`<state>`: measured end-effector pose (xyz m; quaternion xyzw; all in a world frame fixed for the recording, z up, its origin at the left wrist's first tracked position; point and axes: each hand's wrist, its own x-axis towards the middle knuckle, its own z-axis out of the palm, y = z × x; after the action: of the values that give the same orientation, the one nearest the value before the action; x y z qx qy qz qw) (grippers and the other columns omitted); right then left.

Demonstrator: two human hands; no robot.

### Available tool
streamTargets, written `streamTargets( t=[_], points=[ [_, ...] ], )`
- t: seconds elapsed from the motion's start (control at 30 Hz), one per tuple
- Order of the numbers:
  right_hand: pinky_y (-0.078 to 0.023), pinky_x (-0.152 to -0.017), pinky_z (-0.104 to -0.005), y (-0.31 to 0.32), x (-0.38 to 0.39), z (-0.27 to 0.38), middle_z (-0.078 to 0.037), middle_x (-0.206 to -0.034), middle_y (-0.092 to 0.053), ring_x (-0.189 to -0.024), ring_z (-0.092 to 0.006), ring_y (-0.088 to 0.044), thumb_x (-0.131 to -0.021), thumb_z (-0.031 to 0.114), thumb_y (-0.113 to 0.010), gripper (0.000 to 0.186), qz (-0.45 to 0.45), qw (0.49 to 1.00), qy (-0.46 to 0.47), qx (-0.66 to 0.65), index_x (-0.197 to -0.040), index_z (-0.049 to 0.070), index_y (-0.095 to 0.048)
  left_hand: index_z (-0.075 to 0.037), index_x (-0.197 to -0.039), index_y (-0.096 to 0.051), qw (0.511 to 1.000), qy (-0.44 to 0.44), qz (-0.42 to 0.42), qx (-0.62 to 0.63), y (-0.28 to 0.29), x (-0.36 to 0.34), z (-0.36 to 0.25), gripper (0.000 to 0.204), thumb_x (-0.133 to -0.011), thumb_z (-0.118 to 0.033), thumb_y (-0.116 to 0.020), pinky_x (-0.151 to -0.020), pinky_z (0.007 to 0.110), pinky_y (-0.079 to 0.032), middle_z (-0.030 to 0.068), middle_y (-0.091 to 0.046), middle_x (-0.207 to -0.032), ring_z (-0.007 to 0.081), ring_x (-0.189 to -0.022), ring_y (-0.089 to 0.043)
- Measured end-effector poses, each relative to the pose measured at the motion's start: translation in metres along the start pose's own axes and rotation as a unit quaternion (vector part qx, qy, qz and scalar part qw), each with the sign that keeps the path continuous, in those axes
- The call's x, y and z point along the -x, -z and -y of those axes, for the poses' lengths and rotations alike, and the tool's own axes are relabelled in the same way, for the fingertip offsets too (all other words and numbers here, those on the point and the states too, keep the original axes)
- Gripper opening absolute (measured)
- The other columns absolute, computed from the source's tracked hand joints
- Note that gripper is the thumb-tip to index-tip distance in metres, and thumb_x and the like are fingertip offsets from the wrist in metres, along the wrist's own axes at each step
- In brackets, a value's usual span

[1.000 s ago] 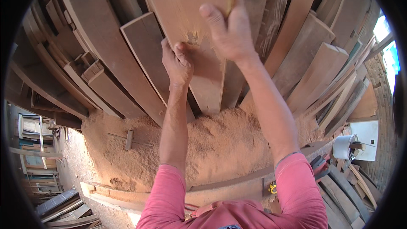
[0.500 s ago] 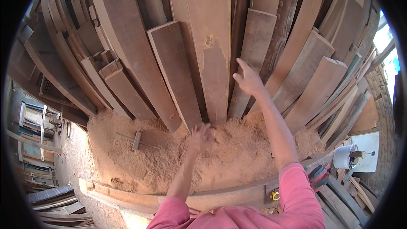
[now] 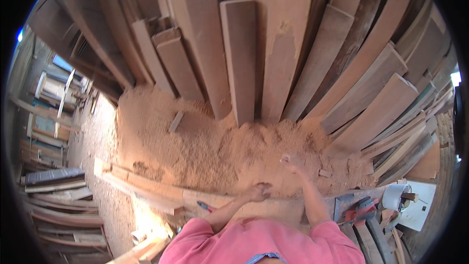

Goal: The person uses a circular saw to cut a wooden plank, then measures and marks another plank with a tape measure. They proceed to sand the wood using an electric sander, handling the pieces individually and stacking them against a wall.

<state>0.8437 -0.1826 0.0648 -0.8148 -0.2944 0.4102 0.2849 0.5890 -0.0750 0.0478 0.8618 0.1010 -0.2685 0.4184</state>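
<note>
My left hand (image 3: pixel 259 192) is above the near edge of the sawdust heap, its fingers loosely bent and apart with nothing seen in them. Farther forward and to the right, my right hand (image 3: pixel 291 164) hovers over the sawdust (image 3: pixel 210 146); its fingers are smeared by motion. Beyond both hands a row of wooden boards leans back, their lower ends standing in the sawdust. Among them are a short brown board (image 3: pixel 239 58) and a wide pale board (image 3: pixel 281 54) with a patch of worn surface.
A small wood block (image 3: pixel 176 121) lies on the sawdust, and a wood scrap (image 3: pixel 324 173) sits right of my right hand. A wooden beam (image 3: pixel 195 198) borders the heap in front of me. At the right are a red-and-black tool (image 3: pixel 360 211) and a white bucket (image 3: pixel 394 197).
Both hands have drawn back from the boards toward my body. My right hand no longer points at the boards. The view has shifted, so the boards appear farther right and higher.
</note>
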Motion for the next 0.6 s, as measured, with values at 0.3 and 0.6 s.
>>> streamTargets(
  t=[0.3, 0.6],
  points=[
    [-0.052, -0.096, -0.0458, -0.123, 0.095, 0.008, -0.026, -0.114, -0.072, -0.111, -0.0419, -0.068, -0.091, 0.03, -0.067, 0.039, 0.153, 0.976, -0.06, 0.146, -0.113, -0.002, -0.071, -0.005, -0.142, -0.055, 0.966, 0.08, -0.179, 0.169, 0.004, 0.106, 0.001, 0.055, -0.096, -0.033, -0.066, -0.103, 0.045, -0.051, 0.0225, -0.066, -0.13, 0.0366, -0.121, -0.064],
    [-0.051, -0.096, -0.0465, -0.183, 0.118, 0.063, -0.027, -0.116, -0.07, -0.112, -0.0414, -0.067, -0.091, 0.028, -0.065, 0.041, 0.159, 0.969, -0.011, 0.187, -0.117, -0.003, -0.069, -0.004, -0.119, -0.066, 0.814, 0.155, -0.246, 0.502, -0.079, 0.243, 0.092, 0.038, -0.098, -0.036, -0.067, -0.073, 0.031, -0.055, 0.0065, -0.071, -0.101, 0.0167, -0.084, -0.068]
  ],
)
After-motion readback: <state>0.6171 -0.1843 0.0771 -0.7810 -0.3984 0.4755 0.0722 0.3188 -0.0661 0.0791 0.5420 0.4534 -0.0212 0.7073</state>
